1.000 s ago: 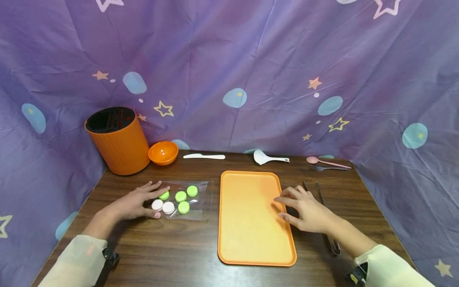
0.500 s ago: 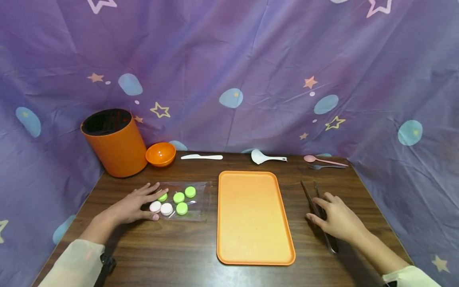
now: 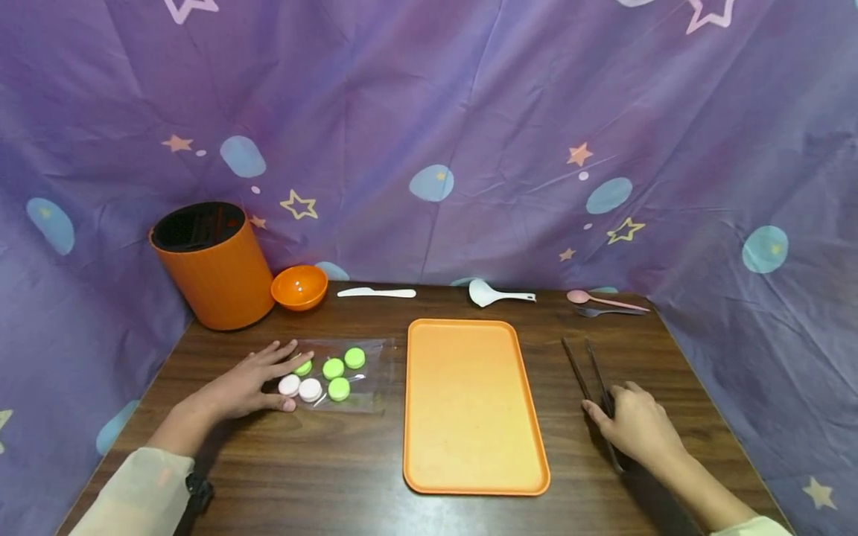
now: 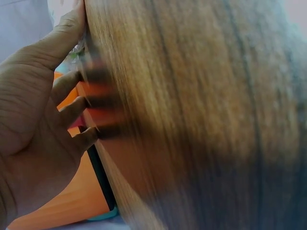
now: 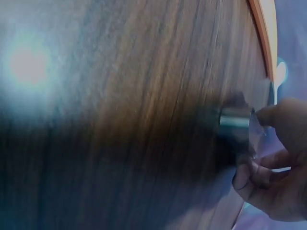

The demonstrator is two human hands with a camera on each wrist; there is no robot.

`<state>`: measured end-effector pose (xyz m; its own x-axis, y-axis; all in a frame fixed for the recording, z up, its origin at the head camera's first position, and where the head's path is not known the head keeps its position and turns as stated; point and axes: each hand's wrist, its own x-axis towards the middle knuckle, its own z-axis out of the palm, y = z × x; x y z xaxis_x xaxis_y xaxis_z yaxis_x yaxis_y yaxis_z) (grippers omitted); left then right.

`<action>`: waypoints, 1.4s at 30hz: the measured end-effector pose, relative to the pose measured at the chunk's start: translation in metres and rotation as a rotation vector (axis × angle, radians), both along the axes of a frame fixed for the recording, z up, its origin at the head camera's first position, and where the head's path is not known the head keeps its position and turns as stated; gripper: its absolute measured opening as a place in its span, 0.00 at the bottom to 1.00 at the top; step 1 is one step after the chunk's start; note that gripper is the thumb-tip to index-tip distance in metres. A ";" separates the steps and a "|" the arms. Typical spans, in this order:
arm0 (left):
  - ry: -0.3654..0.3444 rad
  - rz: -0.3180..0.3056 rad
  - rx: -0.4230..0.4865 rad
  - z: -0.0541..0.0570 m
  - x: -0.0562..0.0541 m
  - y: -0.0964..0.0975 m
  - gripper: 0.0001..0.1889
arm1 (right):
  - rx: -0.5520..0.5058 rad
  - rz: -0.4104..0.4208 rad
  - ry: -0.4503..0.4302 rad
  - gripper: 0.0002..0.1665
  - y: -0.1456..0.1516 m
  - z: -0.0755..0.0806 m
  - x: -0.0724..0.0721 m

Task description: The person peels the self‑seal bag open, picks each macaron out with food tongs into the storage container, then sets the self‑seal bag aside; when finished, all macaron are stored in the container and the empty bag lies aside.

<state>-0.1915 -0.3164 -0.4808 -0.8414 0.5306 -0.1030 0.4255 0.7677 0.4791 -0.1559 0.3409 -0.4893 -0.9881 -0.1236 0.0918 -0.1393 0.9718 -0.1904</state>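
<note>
My left hand (image 3: pixel 248 387) rests with spread fingers at the left end of a clear plastic bag (image 3: pixel 374 400) lying flat on the table. Inside the bag are several green macarons (image 3: pixel 339 388) and two pale pink macarons (image 3: pixel 310 390); one green one is partly under a finger. On the right, my right hand (image 3: pixel 640 424) holds dark metal tongs (image 3: pixel 575 365) between thumb and fingers near their bent end, arms pointing to the back. The right wrist view shows the shiny bend of the tongs (image 5: pixel 235 118) between thumb and curled fingers.
An orange tray (image 3: pixel 476 409) lies between the hands. Along the back are an orange knife block (image 3: pixel 224 283), an orange bowl (image 3: pixel 300 289), a white knife (image 3: pixel 377 293), a white ladle (image 3: pixel 481 292), a pink spoon (image 3: pixel 606 301) and a grey fork (image 3: pixel 593 313). A purple curtain (image 3: pixel 375 112) hangs behind.
My right hand has moved from above the tray's right edge over to the tongs, then down toward their bent end, and now holds them. My left hand stays on the bag.
</note>
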 end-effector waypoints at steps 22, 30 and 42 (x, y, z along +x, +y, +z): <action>0.002 0.005 -0.017 0.002 -0.001 0.000 0.47 | -0.070 0.135 0.326 0.22 -0.018 0.015 -0.017; 0.007 0.000 -0.009 0.002 -0.001 0.002 0.47 | -0.041 0.376 0.384 0.21 -0.057 0.019 -0.034; 0.001 0.001 -0.014 -0.001 -0.001 0.001 0.47 | 0.055 0.700 0.352 0.24 -0.129 0.027 -0.044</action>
